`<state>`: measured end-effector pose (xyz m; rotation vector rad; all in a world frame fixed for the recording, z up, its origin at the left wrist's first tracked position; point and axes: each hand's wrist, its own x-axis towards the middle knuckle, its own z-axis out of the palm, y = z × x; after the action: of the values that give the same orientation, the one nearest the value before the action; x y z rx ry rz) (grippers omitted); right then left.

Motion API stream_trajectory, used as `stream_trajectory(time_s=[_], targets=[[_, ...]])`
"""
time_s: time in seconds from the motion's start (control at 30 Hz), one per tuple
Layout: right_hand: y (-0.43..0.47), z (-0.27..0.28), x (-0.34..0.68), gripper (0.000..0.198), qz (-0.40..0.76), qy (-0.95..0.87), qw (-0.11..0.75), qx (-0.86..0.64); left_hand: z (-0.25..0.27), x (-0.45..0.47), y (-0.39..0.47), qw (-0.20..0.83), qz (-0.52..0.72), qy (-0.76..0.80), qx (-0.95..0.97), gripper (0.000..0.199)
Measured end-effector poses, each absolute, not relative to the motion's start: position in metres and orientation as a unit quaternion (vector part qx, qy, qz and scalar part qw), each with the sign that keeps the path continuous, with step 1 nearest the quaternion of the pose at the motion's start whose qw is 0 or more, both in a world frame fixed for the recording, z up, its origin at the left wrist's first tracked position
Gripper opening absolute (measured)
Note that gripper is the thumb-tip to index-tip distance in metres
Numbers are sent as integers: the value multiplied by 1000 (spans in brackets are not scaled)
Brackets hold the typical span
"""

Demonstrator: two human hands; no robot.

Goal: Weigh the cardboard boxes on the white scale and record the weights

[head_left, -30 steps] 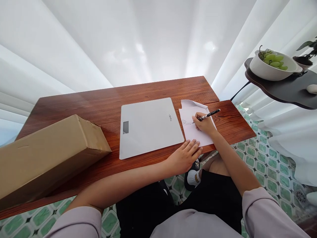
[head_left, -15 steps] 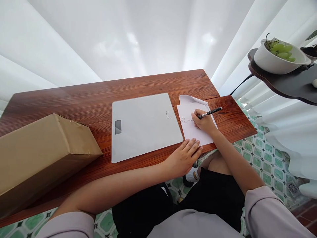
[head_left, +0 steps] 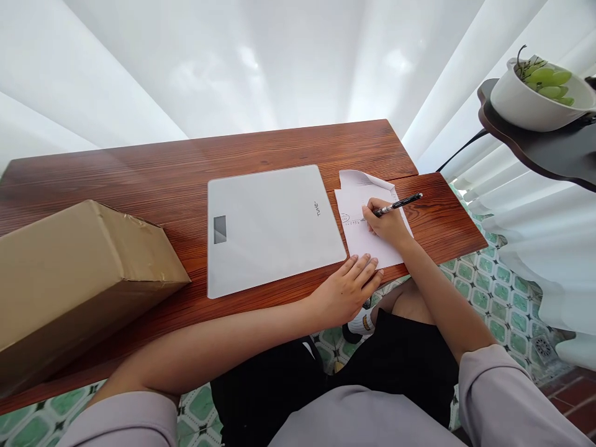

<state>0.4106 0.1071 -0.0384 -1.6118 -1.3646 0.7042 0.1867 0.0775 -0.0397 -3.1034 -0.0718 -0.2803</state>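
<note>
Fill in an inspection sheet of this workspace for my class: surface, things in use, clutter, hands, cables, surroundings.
Surface: brown wooden table, grain showing.
Things in use: black pen, slanted over white paper that bears small marks; a sheet's far edge is curled.
Clutter: cardboard box at the left; flat pale scale with a small dark display, between box and paper.
Hands: right hand grips the pen; left hand lies spread, fingers at the paper's near edge.
Cables: thin dark strip by the side shelf; cable or support, cannot tell.
Surroundings: white curtains, green-patterned floor, bowl of green grapes on the shelf.
</note>
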Motion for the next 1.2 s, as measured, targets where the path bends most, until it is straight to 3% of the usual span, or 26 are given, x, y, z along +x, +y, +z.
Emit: stream_trajectory(time_s=[0.63,0.77,0.93,1.07,1.2], targets=[[105,-38,411,35,268,-546,456,-649,-37,186,77,11,-76,-22,-997,59],[104,-39,417,37,142,-546,491,-664,-36,185,77,15,-69,-22,-997,58],[106,-39,424,31,-25,-580,445,-682,-34,185,76,24,-73,-23,-997,56],[109,-40,426,26,-10,-615,408,-674,-30,185,76,31,-61,-18,-997,56],[112,-44,429,34,-12,-652,369,-662,-26,184,77,33,-62,-12,-997,55]])
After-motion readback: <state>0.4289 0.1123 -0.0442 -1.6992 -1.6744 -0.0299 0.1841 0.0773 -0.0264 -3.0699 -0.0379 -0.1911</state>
